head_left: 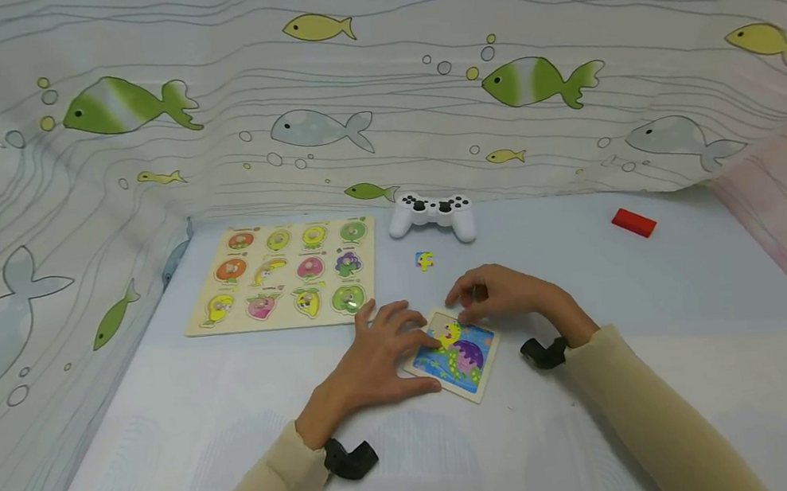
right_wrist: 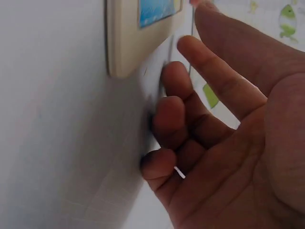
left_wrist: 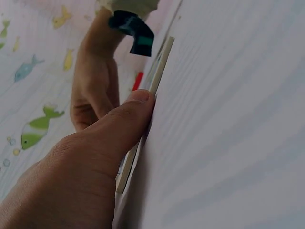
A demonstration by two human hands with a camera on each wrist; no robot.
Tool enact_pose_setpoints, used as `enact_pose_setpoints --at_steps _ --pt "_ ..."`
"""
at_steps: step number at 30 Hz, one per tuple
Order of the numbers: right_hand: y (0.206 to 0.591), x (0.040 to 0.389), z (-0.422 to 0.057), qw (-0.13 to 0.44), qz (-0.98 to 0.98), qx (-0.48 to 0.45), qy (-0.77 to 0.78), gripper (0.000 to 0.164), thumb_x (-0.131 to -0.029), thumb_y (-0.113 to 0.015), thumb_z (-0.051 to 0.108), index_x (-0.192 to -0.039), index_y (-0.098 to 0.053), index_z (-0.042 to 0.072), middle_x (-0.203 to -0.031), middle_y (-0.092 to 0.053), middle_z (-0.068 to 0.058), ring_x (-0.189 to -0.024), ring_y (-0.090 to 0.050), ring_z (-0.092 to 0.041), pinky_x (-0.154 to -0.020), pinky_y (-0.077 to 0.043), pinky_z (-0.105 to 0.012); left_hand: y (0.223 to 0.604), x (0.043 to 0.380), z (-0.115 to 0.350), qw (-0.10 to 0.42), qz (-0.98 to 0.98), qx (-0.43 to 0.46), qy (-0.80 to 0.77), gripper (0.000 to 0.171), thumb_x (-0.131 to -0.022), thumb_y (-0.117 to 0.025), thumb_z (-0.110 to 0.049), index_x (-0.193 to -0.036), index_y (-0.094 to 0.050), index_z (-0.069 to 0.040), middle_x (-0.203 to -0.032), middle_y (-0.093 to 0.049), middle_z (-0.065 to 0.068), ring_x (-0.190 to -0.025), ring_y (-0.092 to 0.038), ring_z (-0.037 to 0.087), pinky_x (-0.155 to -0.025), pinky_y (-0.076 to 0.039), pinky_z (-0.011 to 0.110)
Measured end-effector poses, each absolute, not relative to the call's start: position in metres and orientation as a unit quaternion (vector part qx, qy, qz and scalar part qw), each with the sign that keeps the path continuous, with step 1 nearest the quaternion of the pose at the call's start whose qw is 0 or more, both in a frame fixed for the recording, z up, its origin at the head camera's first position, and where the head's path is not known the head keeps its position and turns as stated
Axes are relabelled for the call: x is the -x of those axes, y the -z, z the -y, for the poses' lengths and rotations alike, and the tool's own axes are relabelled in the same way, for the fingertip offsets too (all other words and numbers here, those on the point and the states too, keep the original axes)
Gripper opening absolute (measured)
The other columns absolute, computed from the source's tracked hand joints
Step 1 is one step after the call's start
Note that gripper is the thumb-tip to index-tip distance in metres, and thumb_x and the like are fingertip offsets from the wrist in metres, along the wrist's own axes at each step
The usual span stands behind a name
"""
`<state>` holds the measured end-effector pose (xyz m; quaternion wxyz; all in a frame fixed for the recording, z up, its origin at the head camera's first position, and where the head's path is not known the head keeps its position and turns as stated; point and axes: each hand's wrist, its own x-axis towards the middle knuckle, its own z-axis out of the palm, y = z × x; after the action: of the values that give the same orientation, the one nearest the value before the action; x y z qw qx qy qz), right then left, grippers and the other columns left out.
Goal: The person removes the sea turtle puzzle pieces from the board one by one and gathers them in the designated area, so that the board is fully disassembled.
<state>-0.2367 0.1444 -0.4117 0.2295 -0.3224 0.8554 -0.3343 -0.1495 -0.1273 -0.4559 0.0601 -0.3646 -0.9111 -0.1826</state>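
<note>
Your left hand [head_left: 377, 359] spreads its fingers, index on the jigsaw puzzle [head_left: 458, 360], thumb against its near edge. Your right hand [head_left: 502, 292], half-curled and seemingly holding nothing, hovers by the far corner; tabletop [head_left: 664, 289] stretches rightward, the red block [head_left: 633, 223] well apart.

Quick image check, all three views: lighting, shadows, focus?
Head: evenly lit, though the captions on the fruit board are too small to read. Left wrist: dim, strongly tilted, with a shadow on the table along the lower puzzle board edge. Right wrist: dim too, broad soft shadow between board and right hand; background green fish looks soft.
</note>
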Motion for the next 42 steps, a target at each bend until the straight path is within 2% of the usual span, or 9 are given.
enact_pose_setpoints --at_steps 7,14,18,25,31,42 --pt "0.408 0.219 -0.146 0.224 -0.858 0.339 0.314 0.038 -0.087 -0.081 0.019 -0.124 -0.073 0.015 -0.101 -0.065 -0.003 -0.085 -0.053 -0.016 -0.075 -0.046 -0.026 0.457 0.149 0.129 0.065 0.904 0.378 0.189 0.047 -0.081 -0.071 -0.067 -0.117 -0.071 -0.038 -0.132 -0.057 -0.003 -0.144 -0.039 0.03 -0.116 -0.015 0.07" --pt "0.411 0.212 -0.149 0.202 -0.862 0.361 0.292 0.041 -0.09 -0.077 0.015 -0.13 -0.071 0.018 -0.1 -0.062 -0.001 -0.091 -0.052 -0.015 -0.077 -0.045 -0.027 0.455 0.154 0.134 0.041 0.887 0.41 0.207 0.043 -0.083 -0.066 -0.062 -0.12 -0.072 -0.041 -0.159 -0.044 0.001 -0.154 -0.025 0.038 -0.116 -0.012 0.071" --pt "0.412 0.211 -0.148 0.193 -0.861 0.376 0.284 0.041 -0.091 -0.075 0.013 -0.132 -0.07 0.019 -0.1 -0.063 0.0 -0.091 -0.052 -0.014 -0.077 -0.044 -0.027 0.453 0.154 0.136 0.029 0.883 0.417 0.215 0.046 -0.082 -0.066 -0.062 -0.123 -0.071 -0.041 -0.164 -0.04 0.003 -0.156 -0.022 0.039 -0.115 -0.011 0.071" --pt "0.414 0.207 -0.148 0.184 -0.857 0.387 0.286 0.042 -0.092 -0.072 0.012 -0.133 -0.07 0.02 -0.098 -0.064 0.002 -0.086 -0.051 -0.016 -0.075 -0.04 -0.028 0.454 0.153 0.135 0.022 0.88 0.422 0.216 0.049 -0.08 -0.069 -0.065 -0.123 -0.071 -0.042 -0.16 -0.045 0.003 -0.155 -0.027 0.037 -0.116 -0.011 0.07" --pt "0.414 0.204 -0.149 0.165 -0.855 0.388 0.302 0.038 -0.092 -0.073 0.011 -0.129 -0.072 0.019 -0.099 -0.064 0.001 -0.088 -0.053 -0.016 -0.077 -0.042 -0.029 0.454 0.153 0.134 0.033 0.88 0.42 0.221 0.05 -0.077 -0.072 -0.066 -0.122 -0.071 -0.042 -0.155 -0.05 0.002 -0.152 -0.032 0.035 -0.116 -0.013 0.071" --pt "0.417 0.198 -0.144 0.167 -0.856 0.391 0.295 0.034 -0.091 -0.071 0.007 -0.121 -0.076 0.024 -0.102 -0.063 0.001 -0.089 -0.048 -0.017 -0.076 -0.033 -0.032 0.455 0.152 0.133 0.022 0.881 0.412 0.231 0.048 -0.076 -0.075 -0.065 -0.118 -0.073 -0.042 -0.148 -0.053 0.002 -0.151 -0.032 0.032 -0.117 -0.011 0.07"
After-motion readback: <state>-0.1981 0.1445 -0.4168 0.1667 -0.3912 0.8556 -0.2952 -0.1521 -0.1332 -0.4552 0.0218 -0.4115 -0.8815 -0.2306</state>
